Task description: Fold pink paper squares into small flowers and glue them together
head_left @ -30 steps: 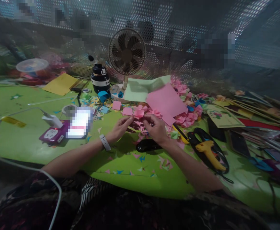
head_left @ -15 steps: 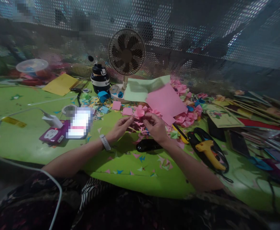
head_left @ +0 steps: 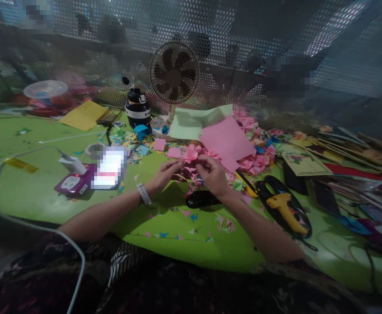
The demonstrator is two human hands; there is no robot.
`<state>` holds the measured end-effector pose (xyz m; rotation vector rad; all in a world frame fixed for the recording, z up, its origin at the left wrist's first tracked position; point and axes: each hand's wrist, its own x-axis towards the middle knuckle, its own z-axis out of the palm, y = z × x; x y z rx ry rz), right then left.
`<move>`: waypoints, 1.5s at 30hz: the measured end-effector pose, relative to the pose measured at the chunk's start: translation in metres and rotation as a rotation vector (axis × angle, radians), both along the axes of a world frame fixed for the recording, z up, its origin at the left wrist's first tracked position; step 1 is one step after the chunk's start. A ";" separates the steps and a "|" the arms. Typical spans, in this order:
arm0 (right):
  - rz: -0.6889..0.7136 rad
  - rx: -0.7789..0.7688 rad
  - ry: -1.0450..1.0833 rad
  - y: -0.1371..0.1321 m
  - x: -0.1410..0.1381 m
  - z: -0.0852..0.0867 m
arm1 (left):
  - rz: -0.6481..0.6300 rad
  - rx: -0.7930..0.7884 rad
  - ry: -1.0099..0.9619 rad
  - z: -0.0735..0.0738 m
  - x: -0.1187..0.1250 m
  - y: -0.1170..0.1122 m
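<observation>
My left hand [head_left: 165, 175] and my right hand [head_left: 212, 175] meet over the green table [head_left: 30, 192], each pinching a side of a small folded pink paper flower [head_left: 189, 154]. The fingers of both hands are closed on the paper. A white band sits on my left wrist. Under and behind the hands lie several more pink folded flowers [head_left: 256, 161] and small paper scraps. A large pink sheet [head_left: 226, 138] and a pale green sheet [head_left: 191, 122] lie just beyond.
A small fan [head_left: 173, 74] and a black jar [head_left: 137, 108] stand at the back. A yellow glue gun [head_left: 285, 208] and scissors lie to the right, a black object [head_left: 200, 199] lies near my right wrist, and a charger with white cable [head_left: 69, 165] sits at left. Stacked paper fills the far right.
The pink flower has been lifted slightly between my fingers; the hands have barely shifted. The camera has tilted down a little.
</observation>
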<state>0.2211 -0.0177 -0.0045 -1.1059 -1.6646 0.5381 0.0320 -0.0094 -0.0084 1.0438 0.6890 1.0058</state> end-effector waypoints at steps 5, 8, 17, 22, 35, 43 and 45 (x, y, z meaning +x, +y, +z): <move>-0.037 0.262 -0.310 0.001 0.005 -0.001 | -0.052 -0.165 -0.010 -0.004 -0.002 0.005; -0.032 0.370 -0.449 0.002 0.007 -0.003 | -0.037 -0.141 0.006 -0.007 -0.002 0.005; -0.008 0.423 -0.514 0.002 0.006 -0.006 | 0.009 0.099 0.095 -0.006 0.000 0.005; -0.028 0.448 -0.519 0.002 0.006 -0.005 | 0.005 0.058 0.101 -0.006 0.001 0.006; 0.080 0.501 -0.700 -0.001 0.007 -0.003 | 0.074 0.216 0.243 -0.006 0.002 0.002; 0.075 0.461 -0.826 -0.006 0.001 0.002 | 0.023 0.389 0.355 -0.007 0.005 -0.011; 0.091 0.430 -0.820 -0.008 -0.002 0.002 | 0.044 0.410 0.390 -0.007 0.005 -0.013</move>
